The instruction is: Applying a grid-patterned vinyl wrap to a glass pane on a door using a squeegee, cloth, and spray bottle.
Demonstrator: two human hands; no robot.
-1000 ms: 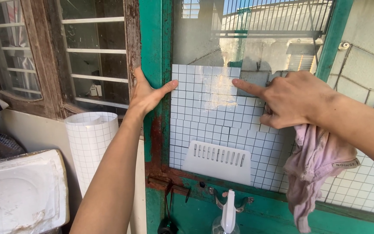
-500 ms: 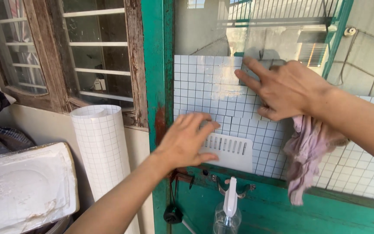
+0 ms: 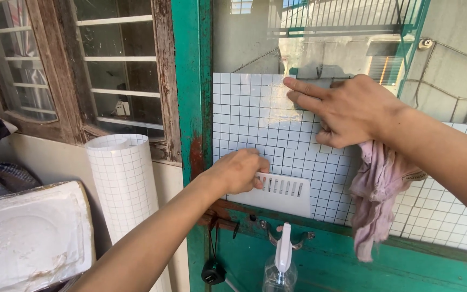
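A white grid-patterned adhesive sheet lies against the glass pane of a green-framed door. My right hand presses flat on the sheet's upper part, fingers pointing left, with a pink cloth held under the palm and hanging down. My left hand is lower, its fingers closed on the left end of a white slotted plastic scraper that rests against the sheet near the pane's bottom edge.
A roll of the same grid sheet stands upright left of the door. A white moulded basin sits at the lower left, under an old wooden window. A spray bottle stands below the pane.
My left hand came down from the sheet's upper left corner to the scraper at the bottom and took hold of it. My right hand stayed pressed on the sheet.
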